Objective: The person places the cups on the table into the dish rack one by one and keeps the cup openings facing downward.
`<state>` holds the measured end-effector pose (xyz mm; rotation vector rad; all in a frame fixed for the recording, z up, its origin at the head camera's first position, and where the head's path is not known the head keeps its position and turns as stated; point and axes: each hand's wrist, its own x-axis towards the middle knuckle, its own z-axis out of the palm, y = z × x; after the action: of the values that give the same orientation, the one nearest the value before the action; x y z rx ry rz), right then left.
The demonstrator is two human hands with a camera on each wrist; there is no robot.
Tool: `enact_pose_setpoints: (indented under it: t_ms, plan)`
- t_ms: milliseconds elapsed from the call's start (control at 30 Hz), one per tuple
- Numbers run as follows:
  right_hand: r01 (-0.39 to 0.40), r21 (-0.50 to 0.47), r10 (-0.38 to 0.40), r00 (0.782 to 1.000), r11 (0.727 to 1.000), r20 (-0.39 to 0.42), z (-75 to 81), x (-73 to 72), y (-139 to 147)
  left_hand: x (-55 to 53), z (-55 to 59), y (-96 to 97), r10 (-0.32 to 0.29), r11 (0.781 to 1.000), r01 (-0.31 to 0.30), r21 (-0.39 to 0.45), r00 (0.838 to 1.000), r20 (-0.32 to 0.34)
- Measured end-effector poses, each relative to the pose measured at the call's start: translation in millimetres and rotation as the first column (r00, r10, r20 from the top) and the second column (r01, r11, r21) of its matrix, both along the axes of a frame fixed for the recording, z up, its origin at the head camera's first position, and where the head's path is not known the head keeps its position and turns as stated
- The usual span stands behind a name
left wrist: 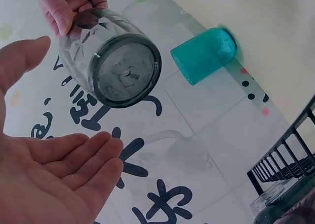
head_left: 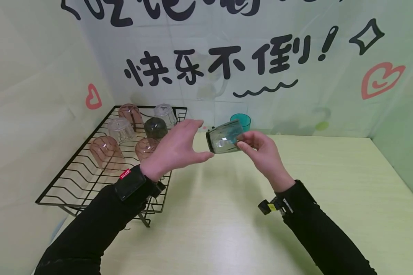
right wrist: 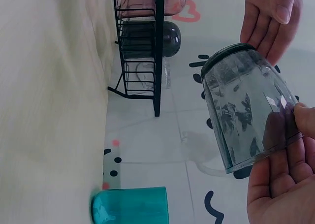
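A smoky grey drinking glass (head_left: 225,137) is held in the air, tilted on its side, its thick base pointing left. My right hand (head_left: 261,151) pinches it near the rim, thumb on one side and fingers on the other, as the right wrist view shows. My left hand (head_left: 179,147) is spread beside the base (left wrist: 127,72), thumb apart from the fingers. A gap shows between that hand and the glass in the left wrist view. Behind the grey glass a teal cup (head_left: 244,121) stands upright on the table, partly hidden in the head view.
A black wire rack (head_left: 72,179) stands at the left, by the wall. Several upside-down glasses sit on it: pink (head_left: 104,149), clear (head_left: 120,130) and dark grey (head_left: 155,128). The pale table (head_left: 330,191) meets a wall sheet with lettering (head_left: 223,57) at the back.
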<state>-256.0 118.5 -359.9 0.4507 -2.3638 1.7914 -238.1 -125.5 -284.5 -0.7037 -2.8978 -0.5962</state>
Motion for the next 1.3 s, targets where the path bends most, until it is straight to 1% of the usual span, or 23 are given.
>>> enact_pose_setpoints:
  t_ms: [133, 233, 367, 533, 733, 967, 1067, 1167, 1300]
  plan:
    - [-0.025, -0.077, 0.027, 0.999, 0.997, 0.018, 0.7, 2.5, 0.2, 0.2, -0.6, 1.2, -0.003, 1.0, 0.004, 0.022, 1.0, -0.01]
    - [-0.047, -0.144, 0.051, 0.998, 0.988, 0.028, 1.9, 4.5, -0.2, 0.0, -1.6, 2.0, -0.007, 0.999, 0.008, 0.043, 1.0, -0.023]
    - [-0.075, -0.2, 0.082, 0.996, 0.977, 0.027, 4.0, 7.0, -0.7, 0.3, -3.1, 3.0, -0.019, 0.997, 0.021, 0.071, 0.999, -0.033]
    - [-0.105, -0.238, 0.112, 0.994, 0.966, 0.014, 5.1, 9.2, -1.3, 0.8, -3.3, 4.5, -0.03, 0.995, 0.033, 0.091, 0.999, -0.036]
    - [-0.12, -0.276, 0.132, 0.991, 0.954, 0.026, 7.5, 12.3, -4.1, 1.2, -2.7, 5.8, -0.025, 0.993, 0.029, 0.117, 0.999, -0.031]
    - [-0.134, -0.324, 0.155, 0.987, 0.936, 0.041, 9.5, 14.5, -6.7, 1.8, -3.6, 8.9, -0.065, 0.983, 0.072, 0.168, 0.997, -0.044]
    - [-0.141, -0.342, 0.164, 0.986, 0.929, 0.041, 9.4, 15.2, -7.8, 2.8, -4.2, 9.8, -0.067, 0.982, 0.072, 0.172, 0.997, -0.036]
    - [-0.137, -0.359, 0.161, 0.986, 0.923, 0.036, 10.3, 16.9, -9.1, 3.2, -5.4, 11.0, -0.065, 0.98, 0.071, 0.184, 0.997, -0.036]
    - [-0.124, -0.377, 0.146, 0.989, 0.918, 0.032, 12.0, 19.3, -11.5, 2.4, -7.8, 13.1, -0.055, 0.978, 0.065, 0.2, 0.997, -0.059]
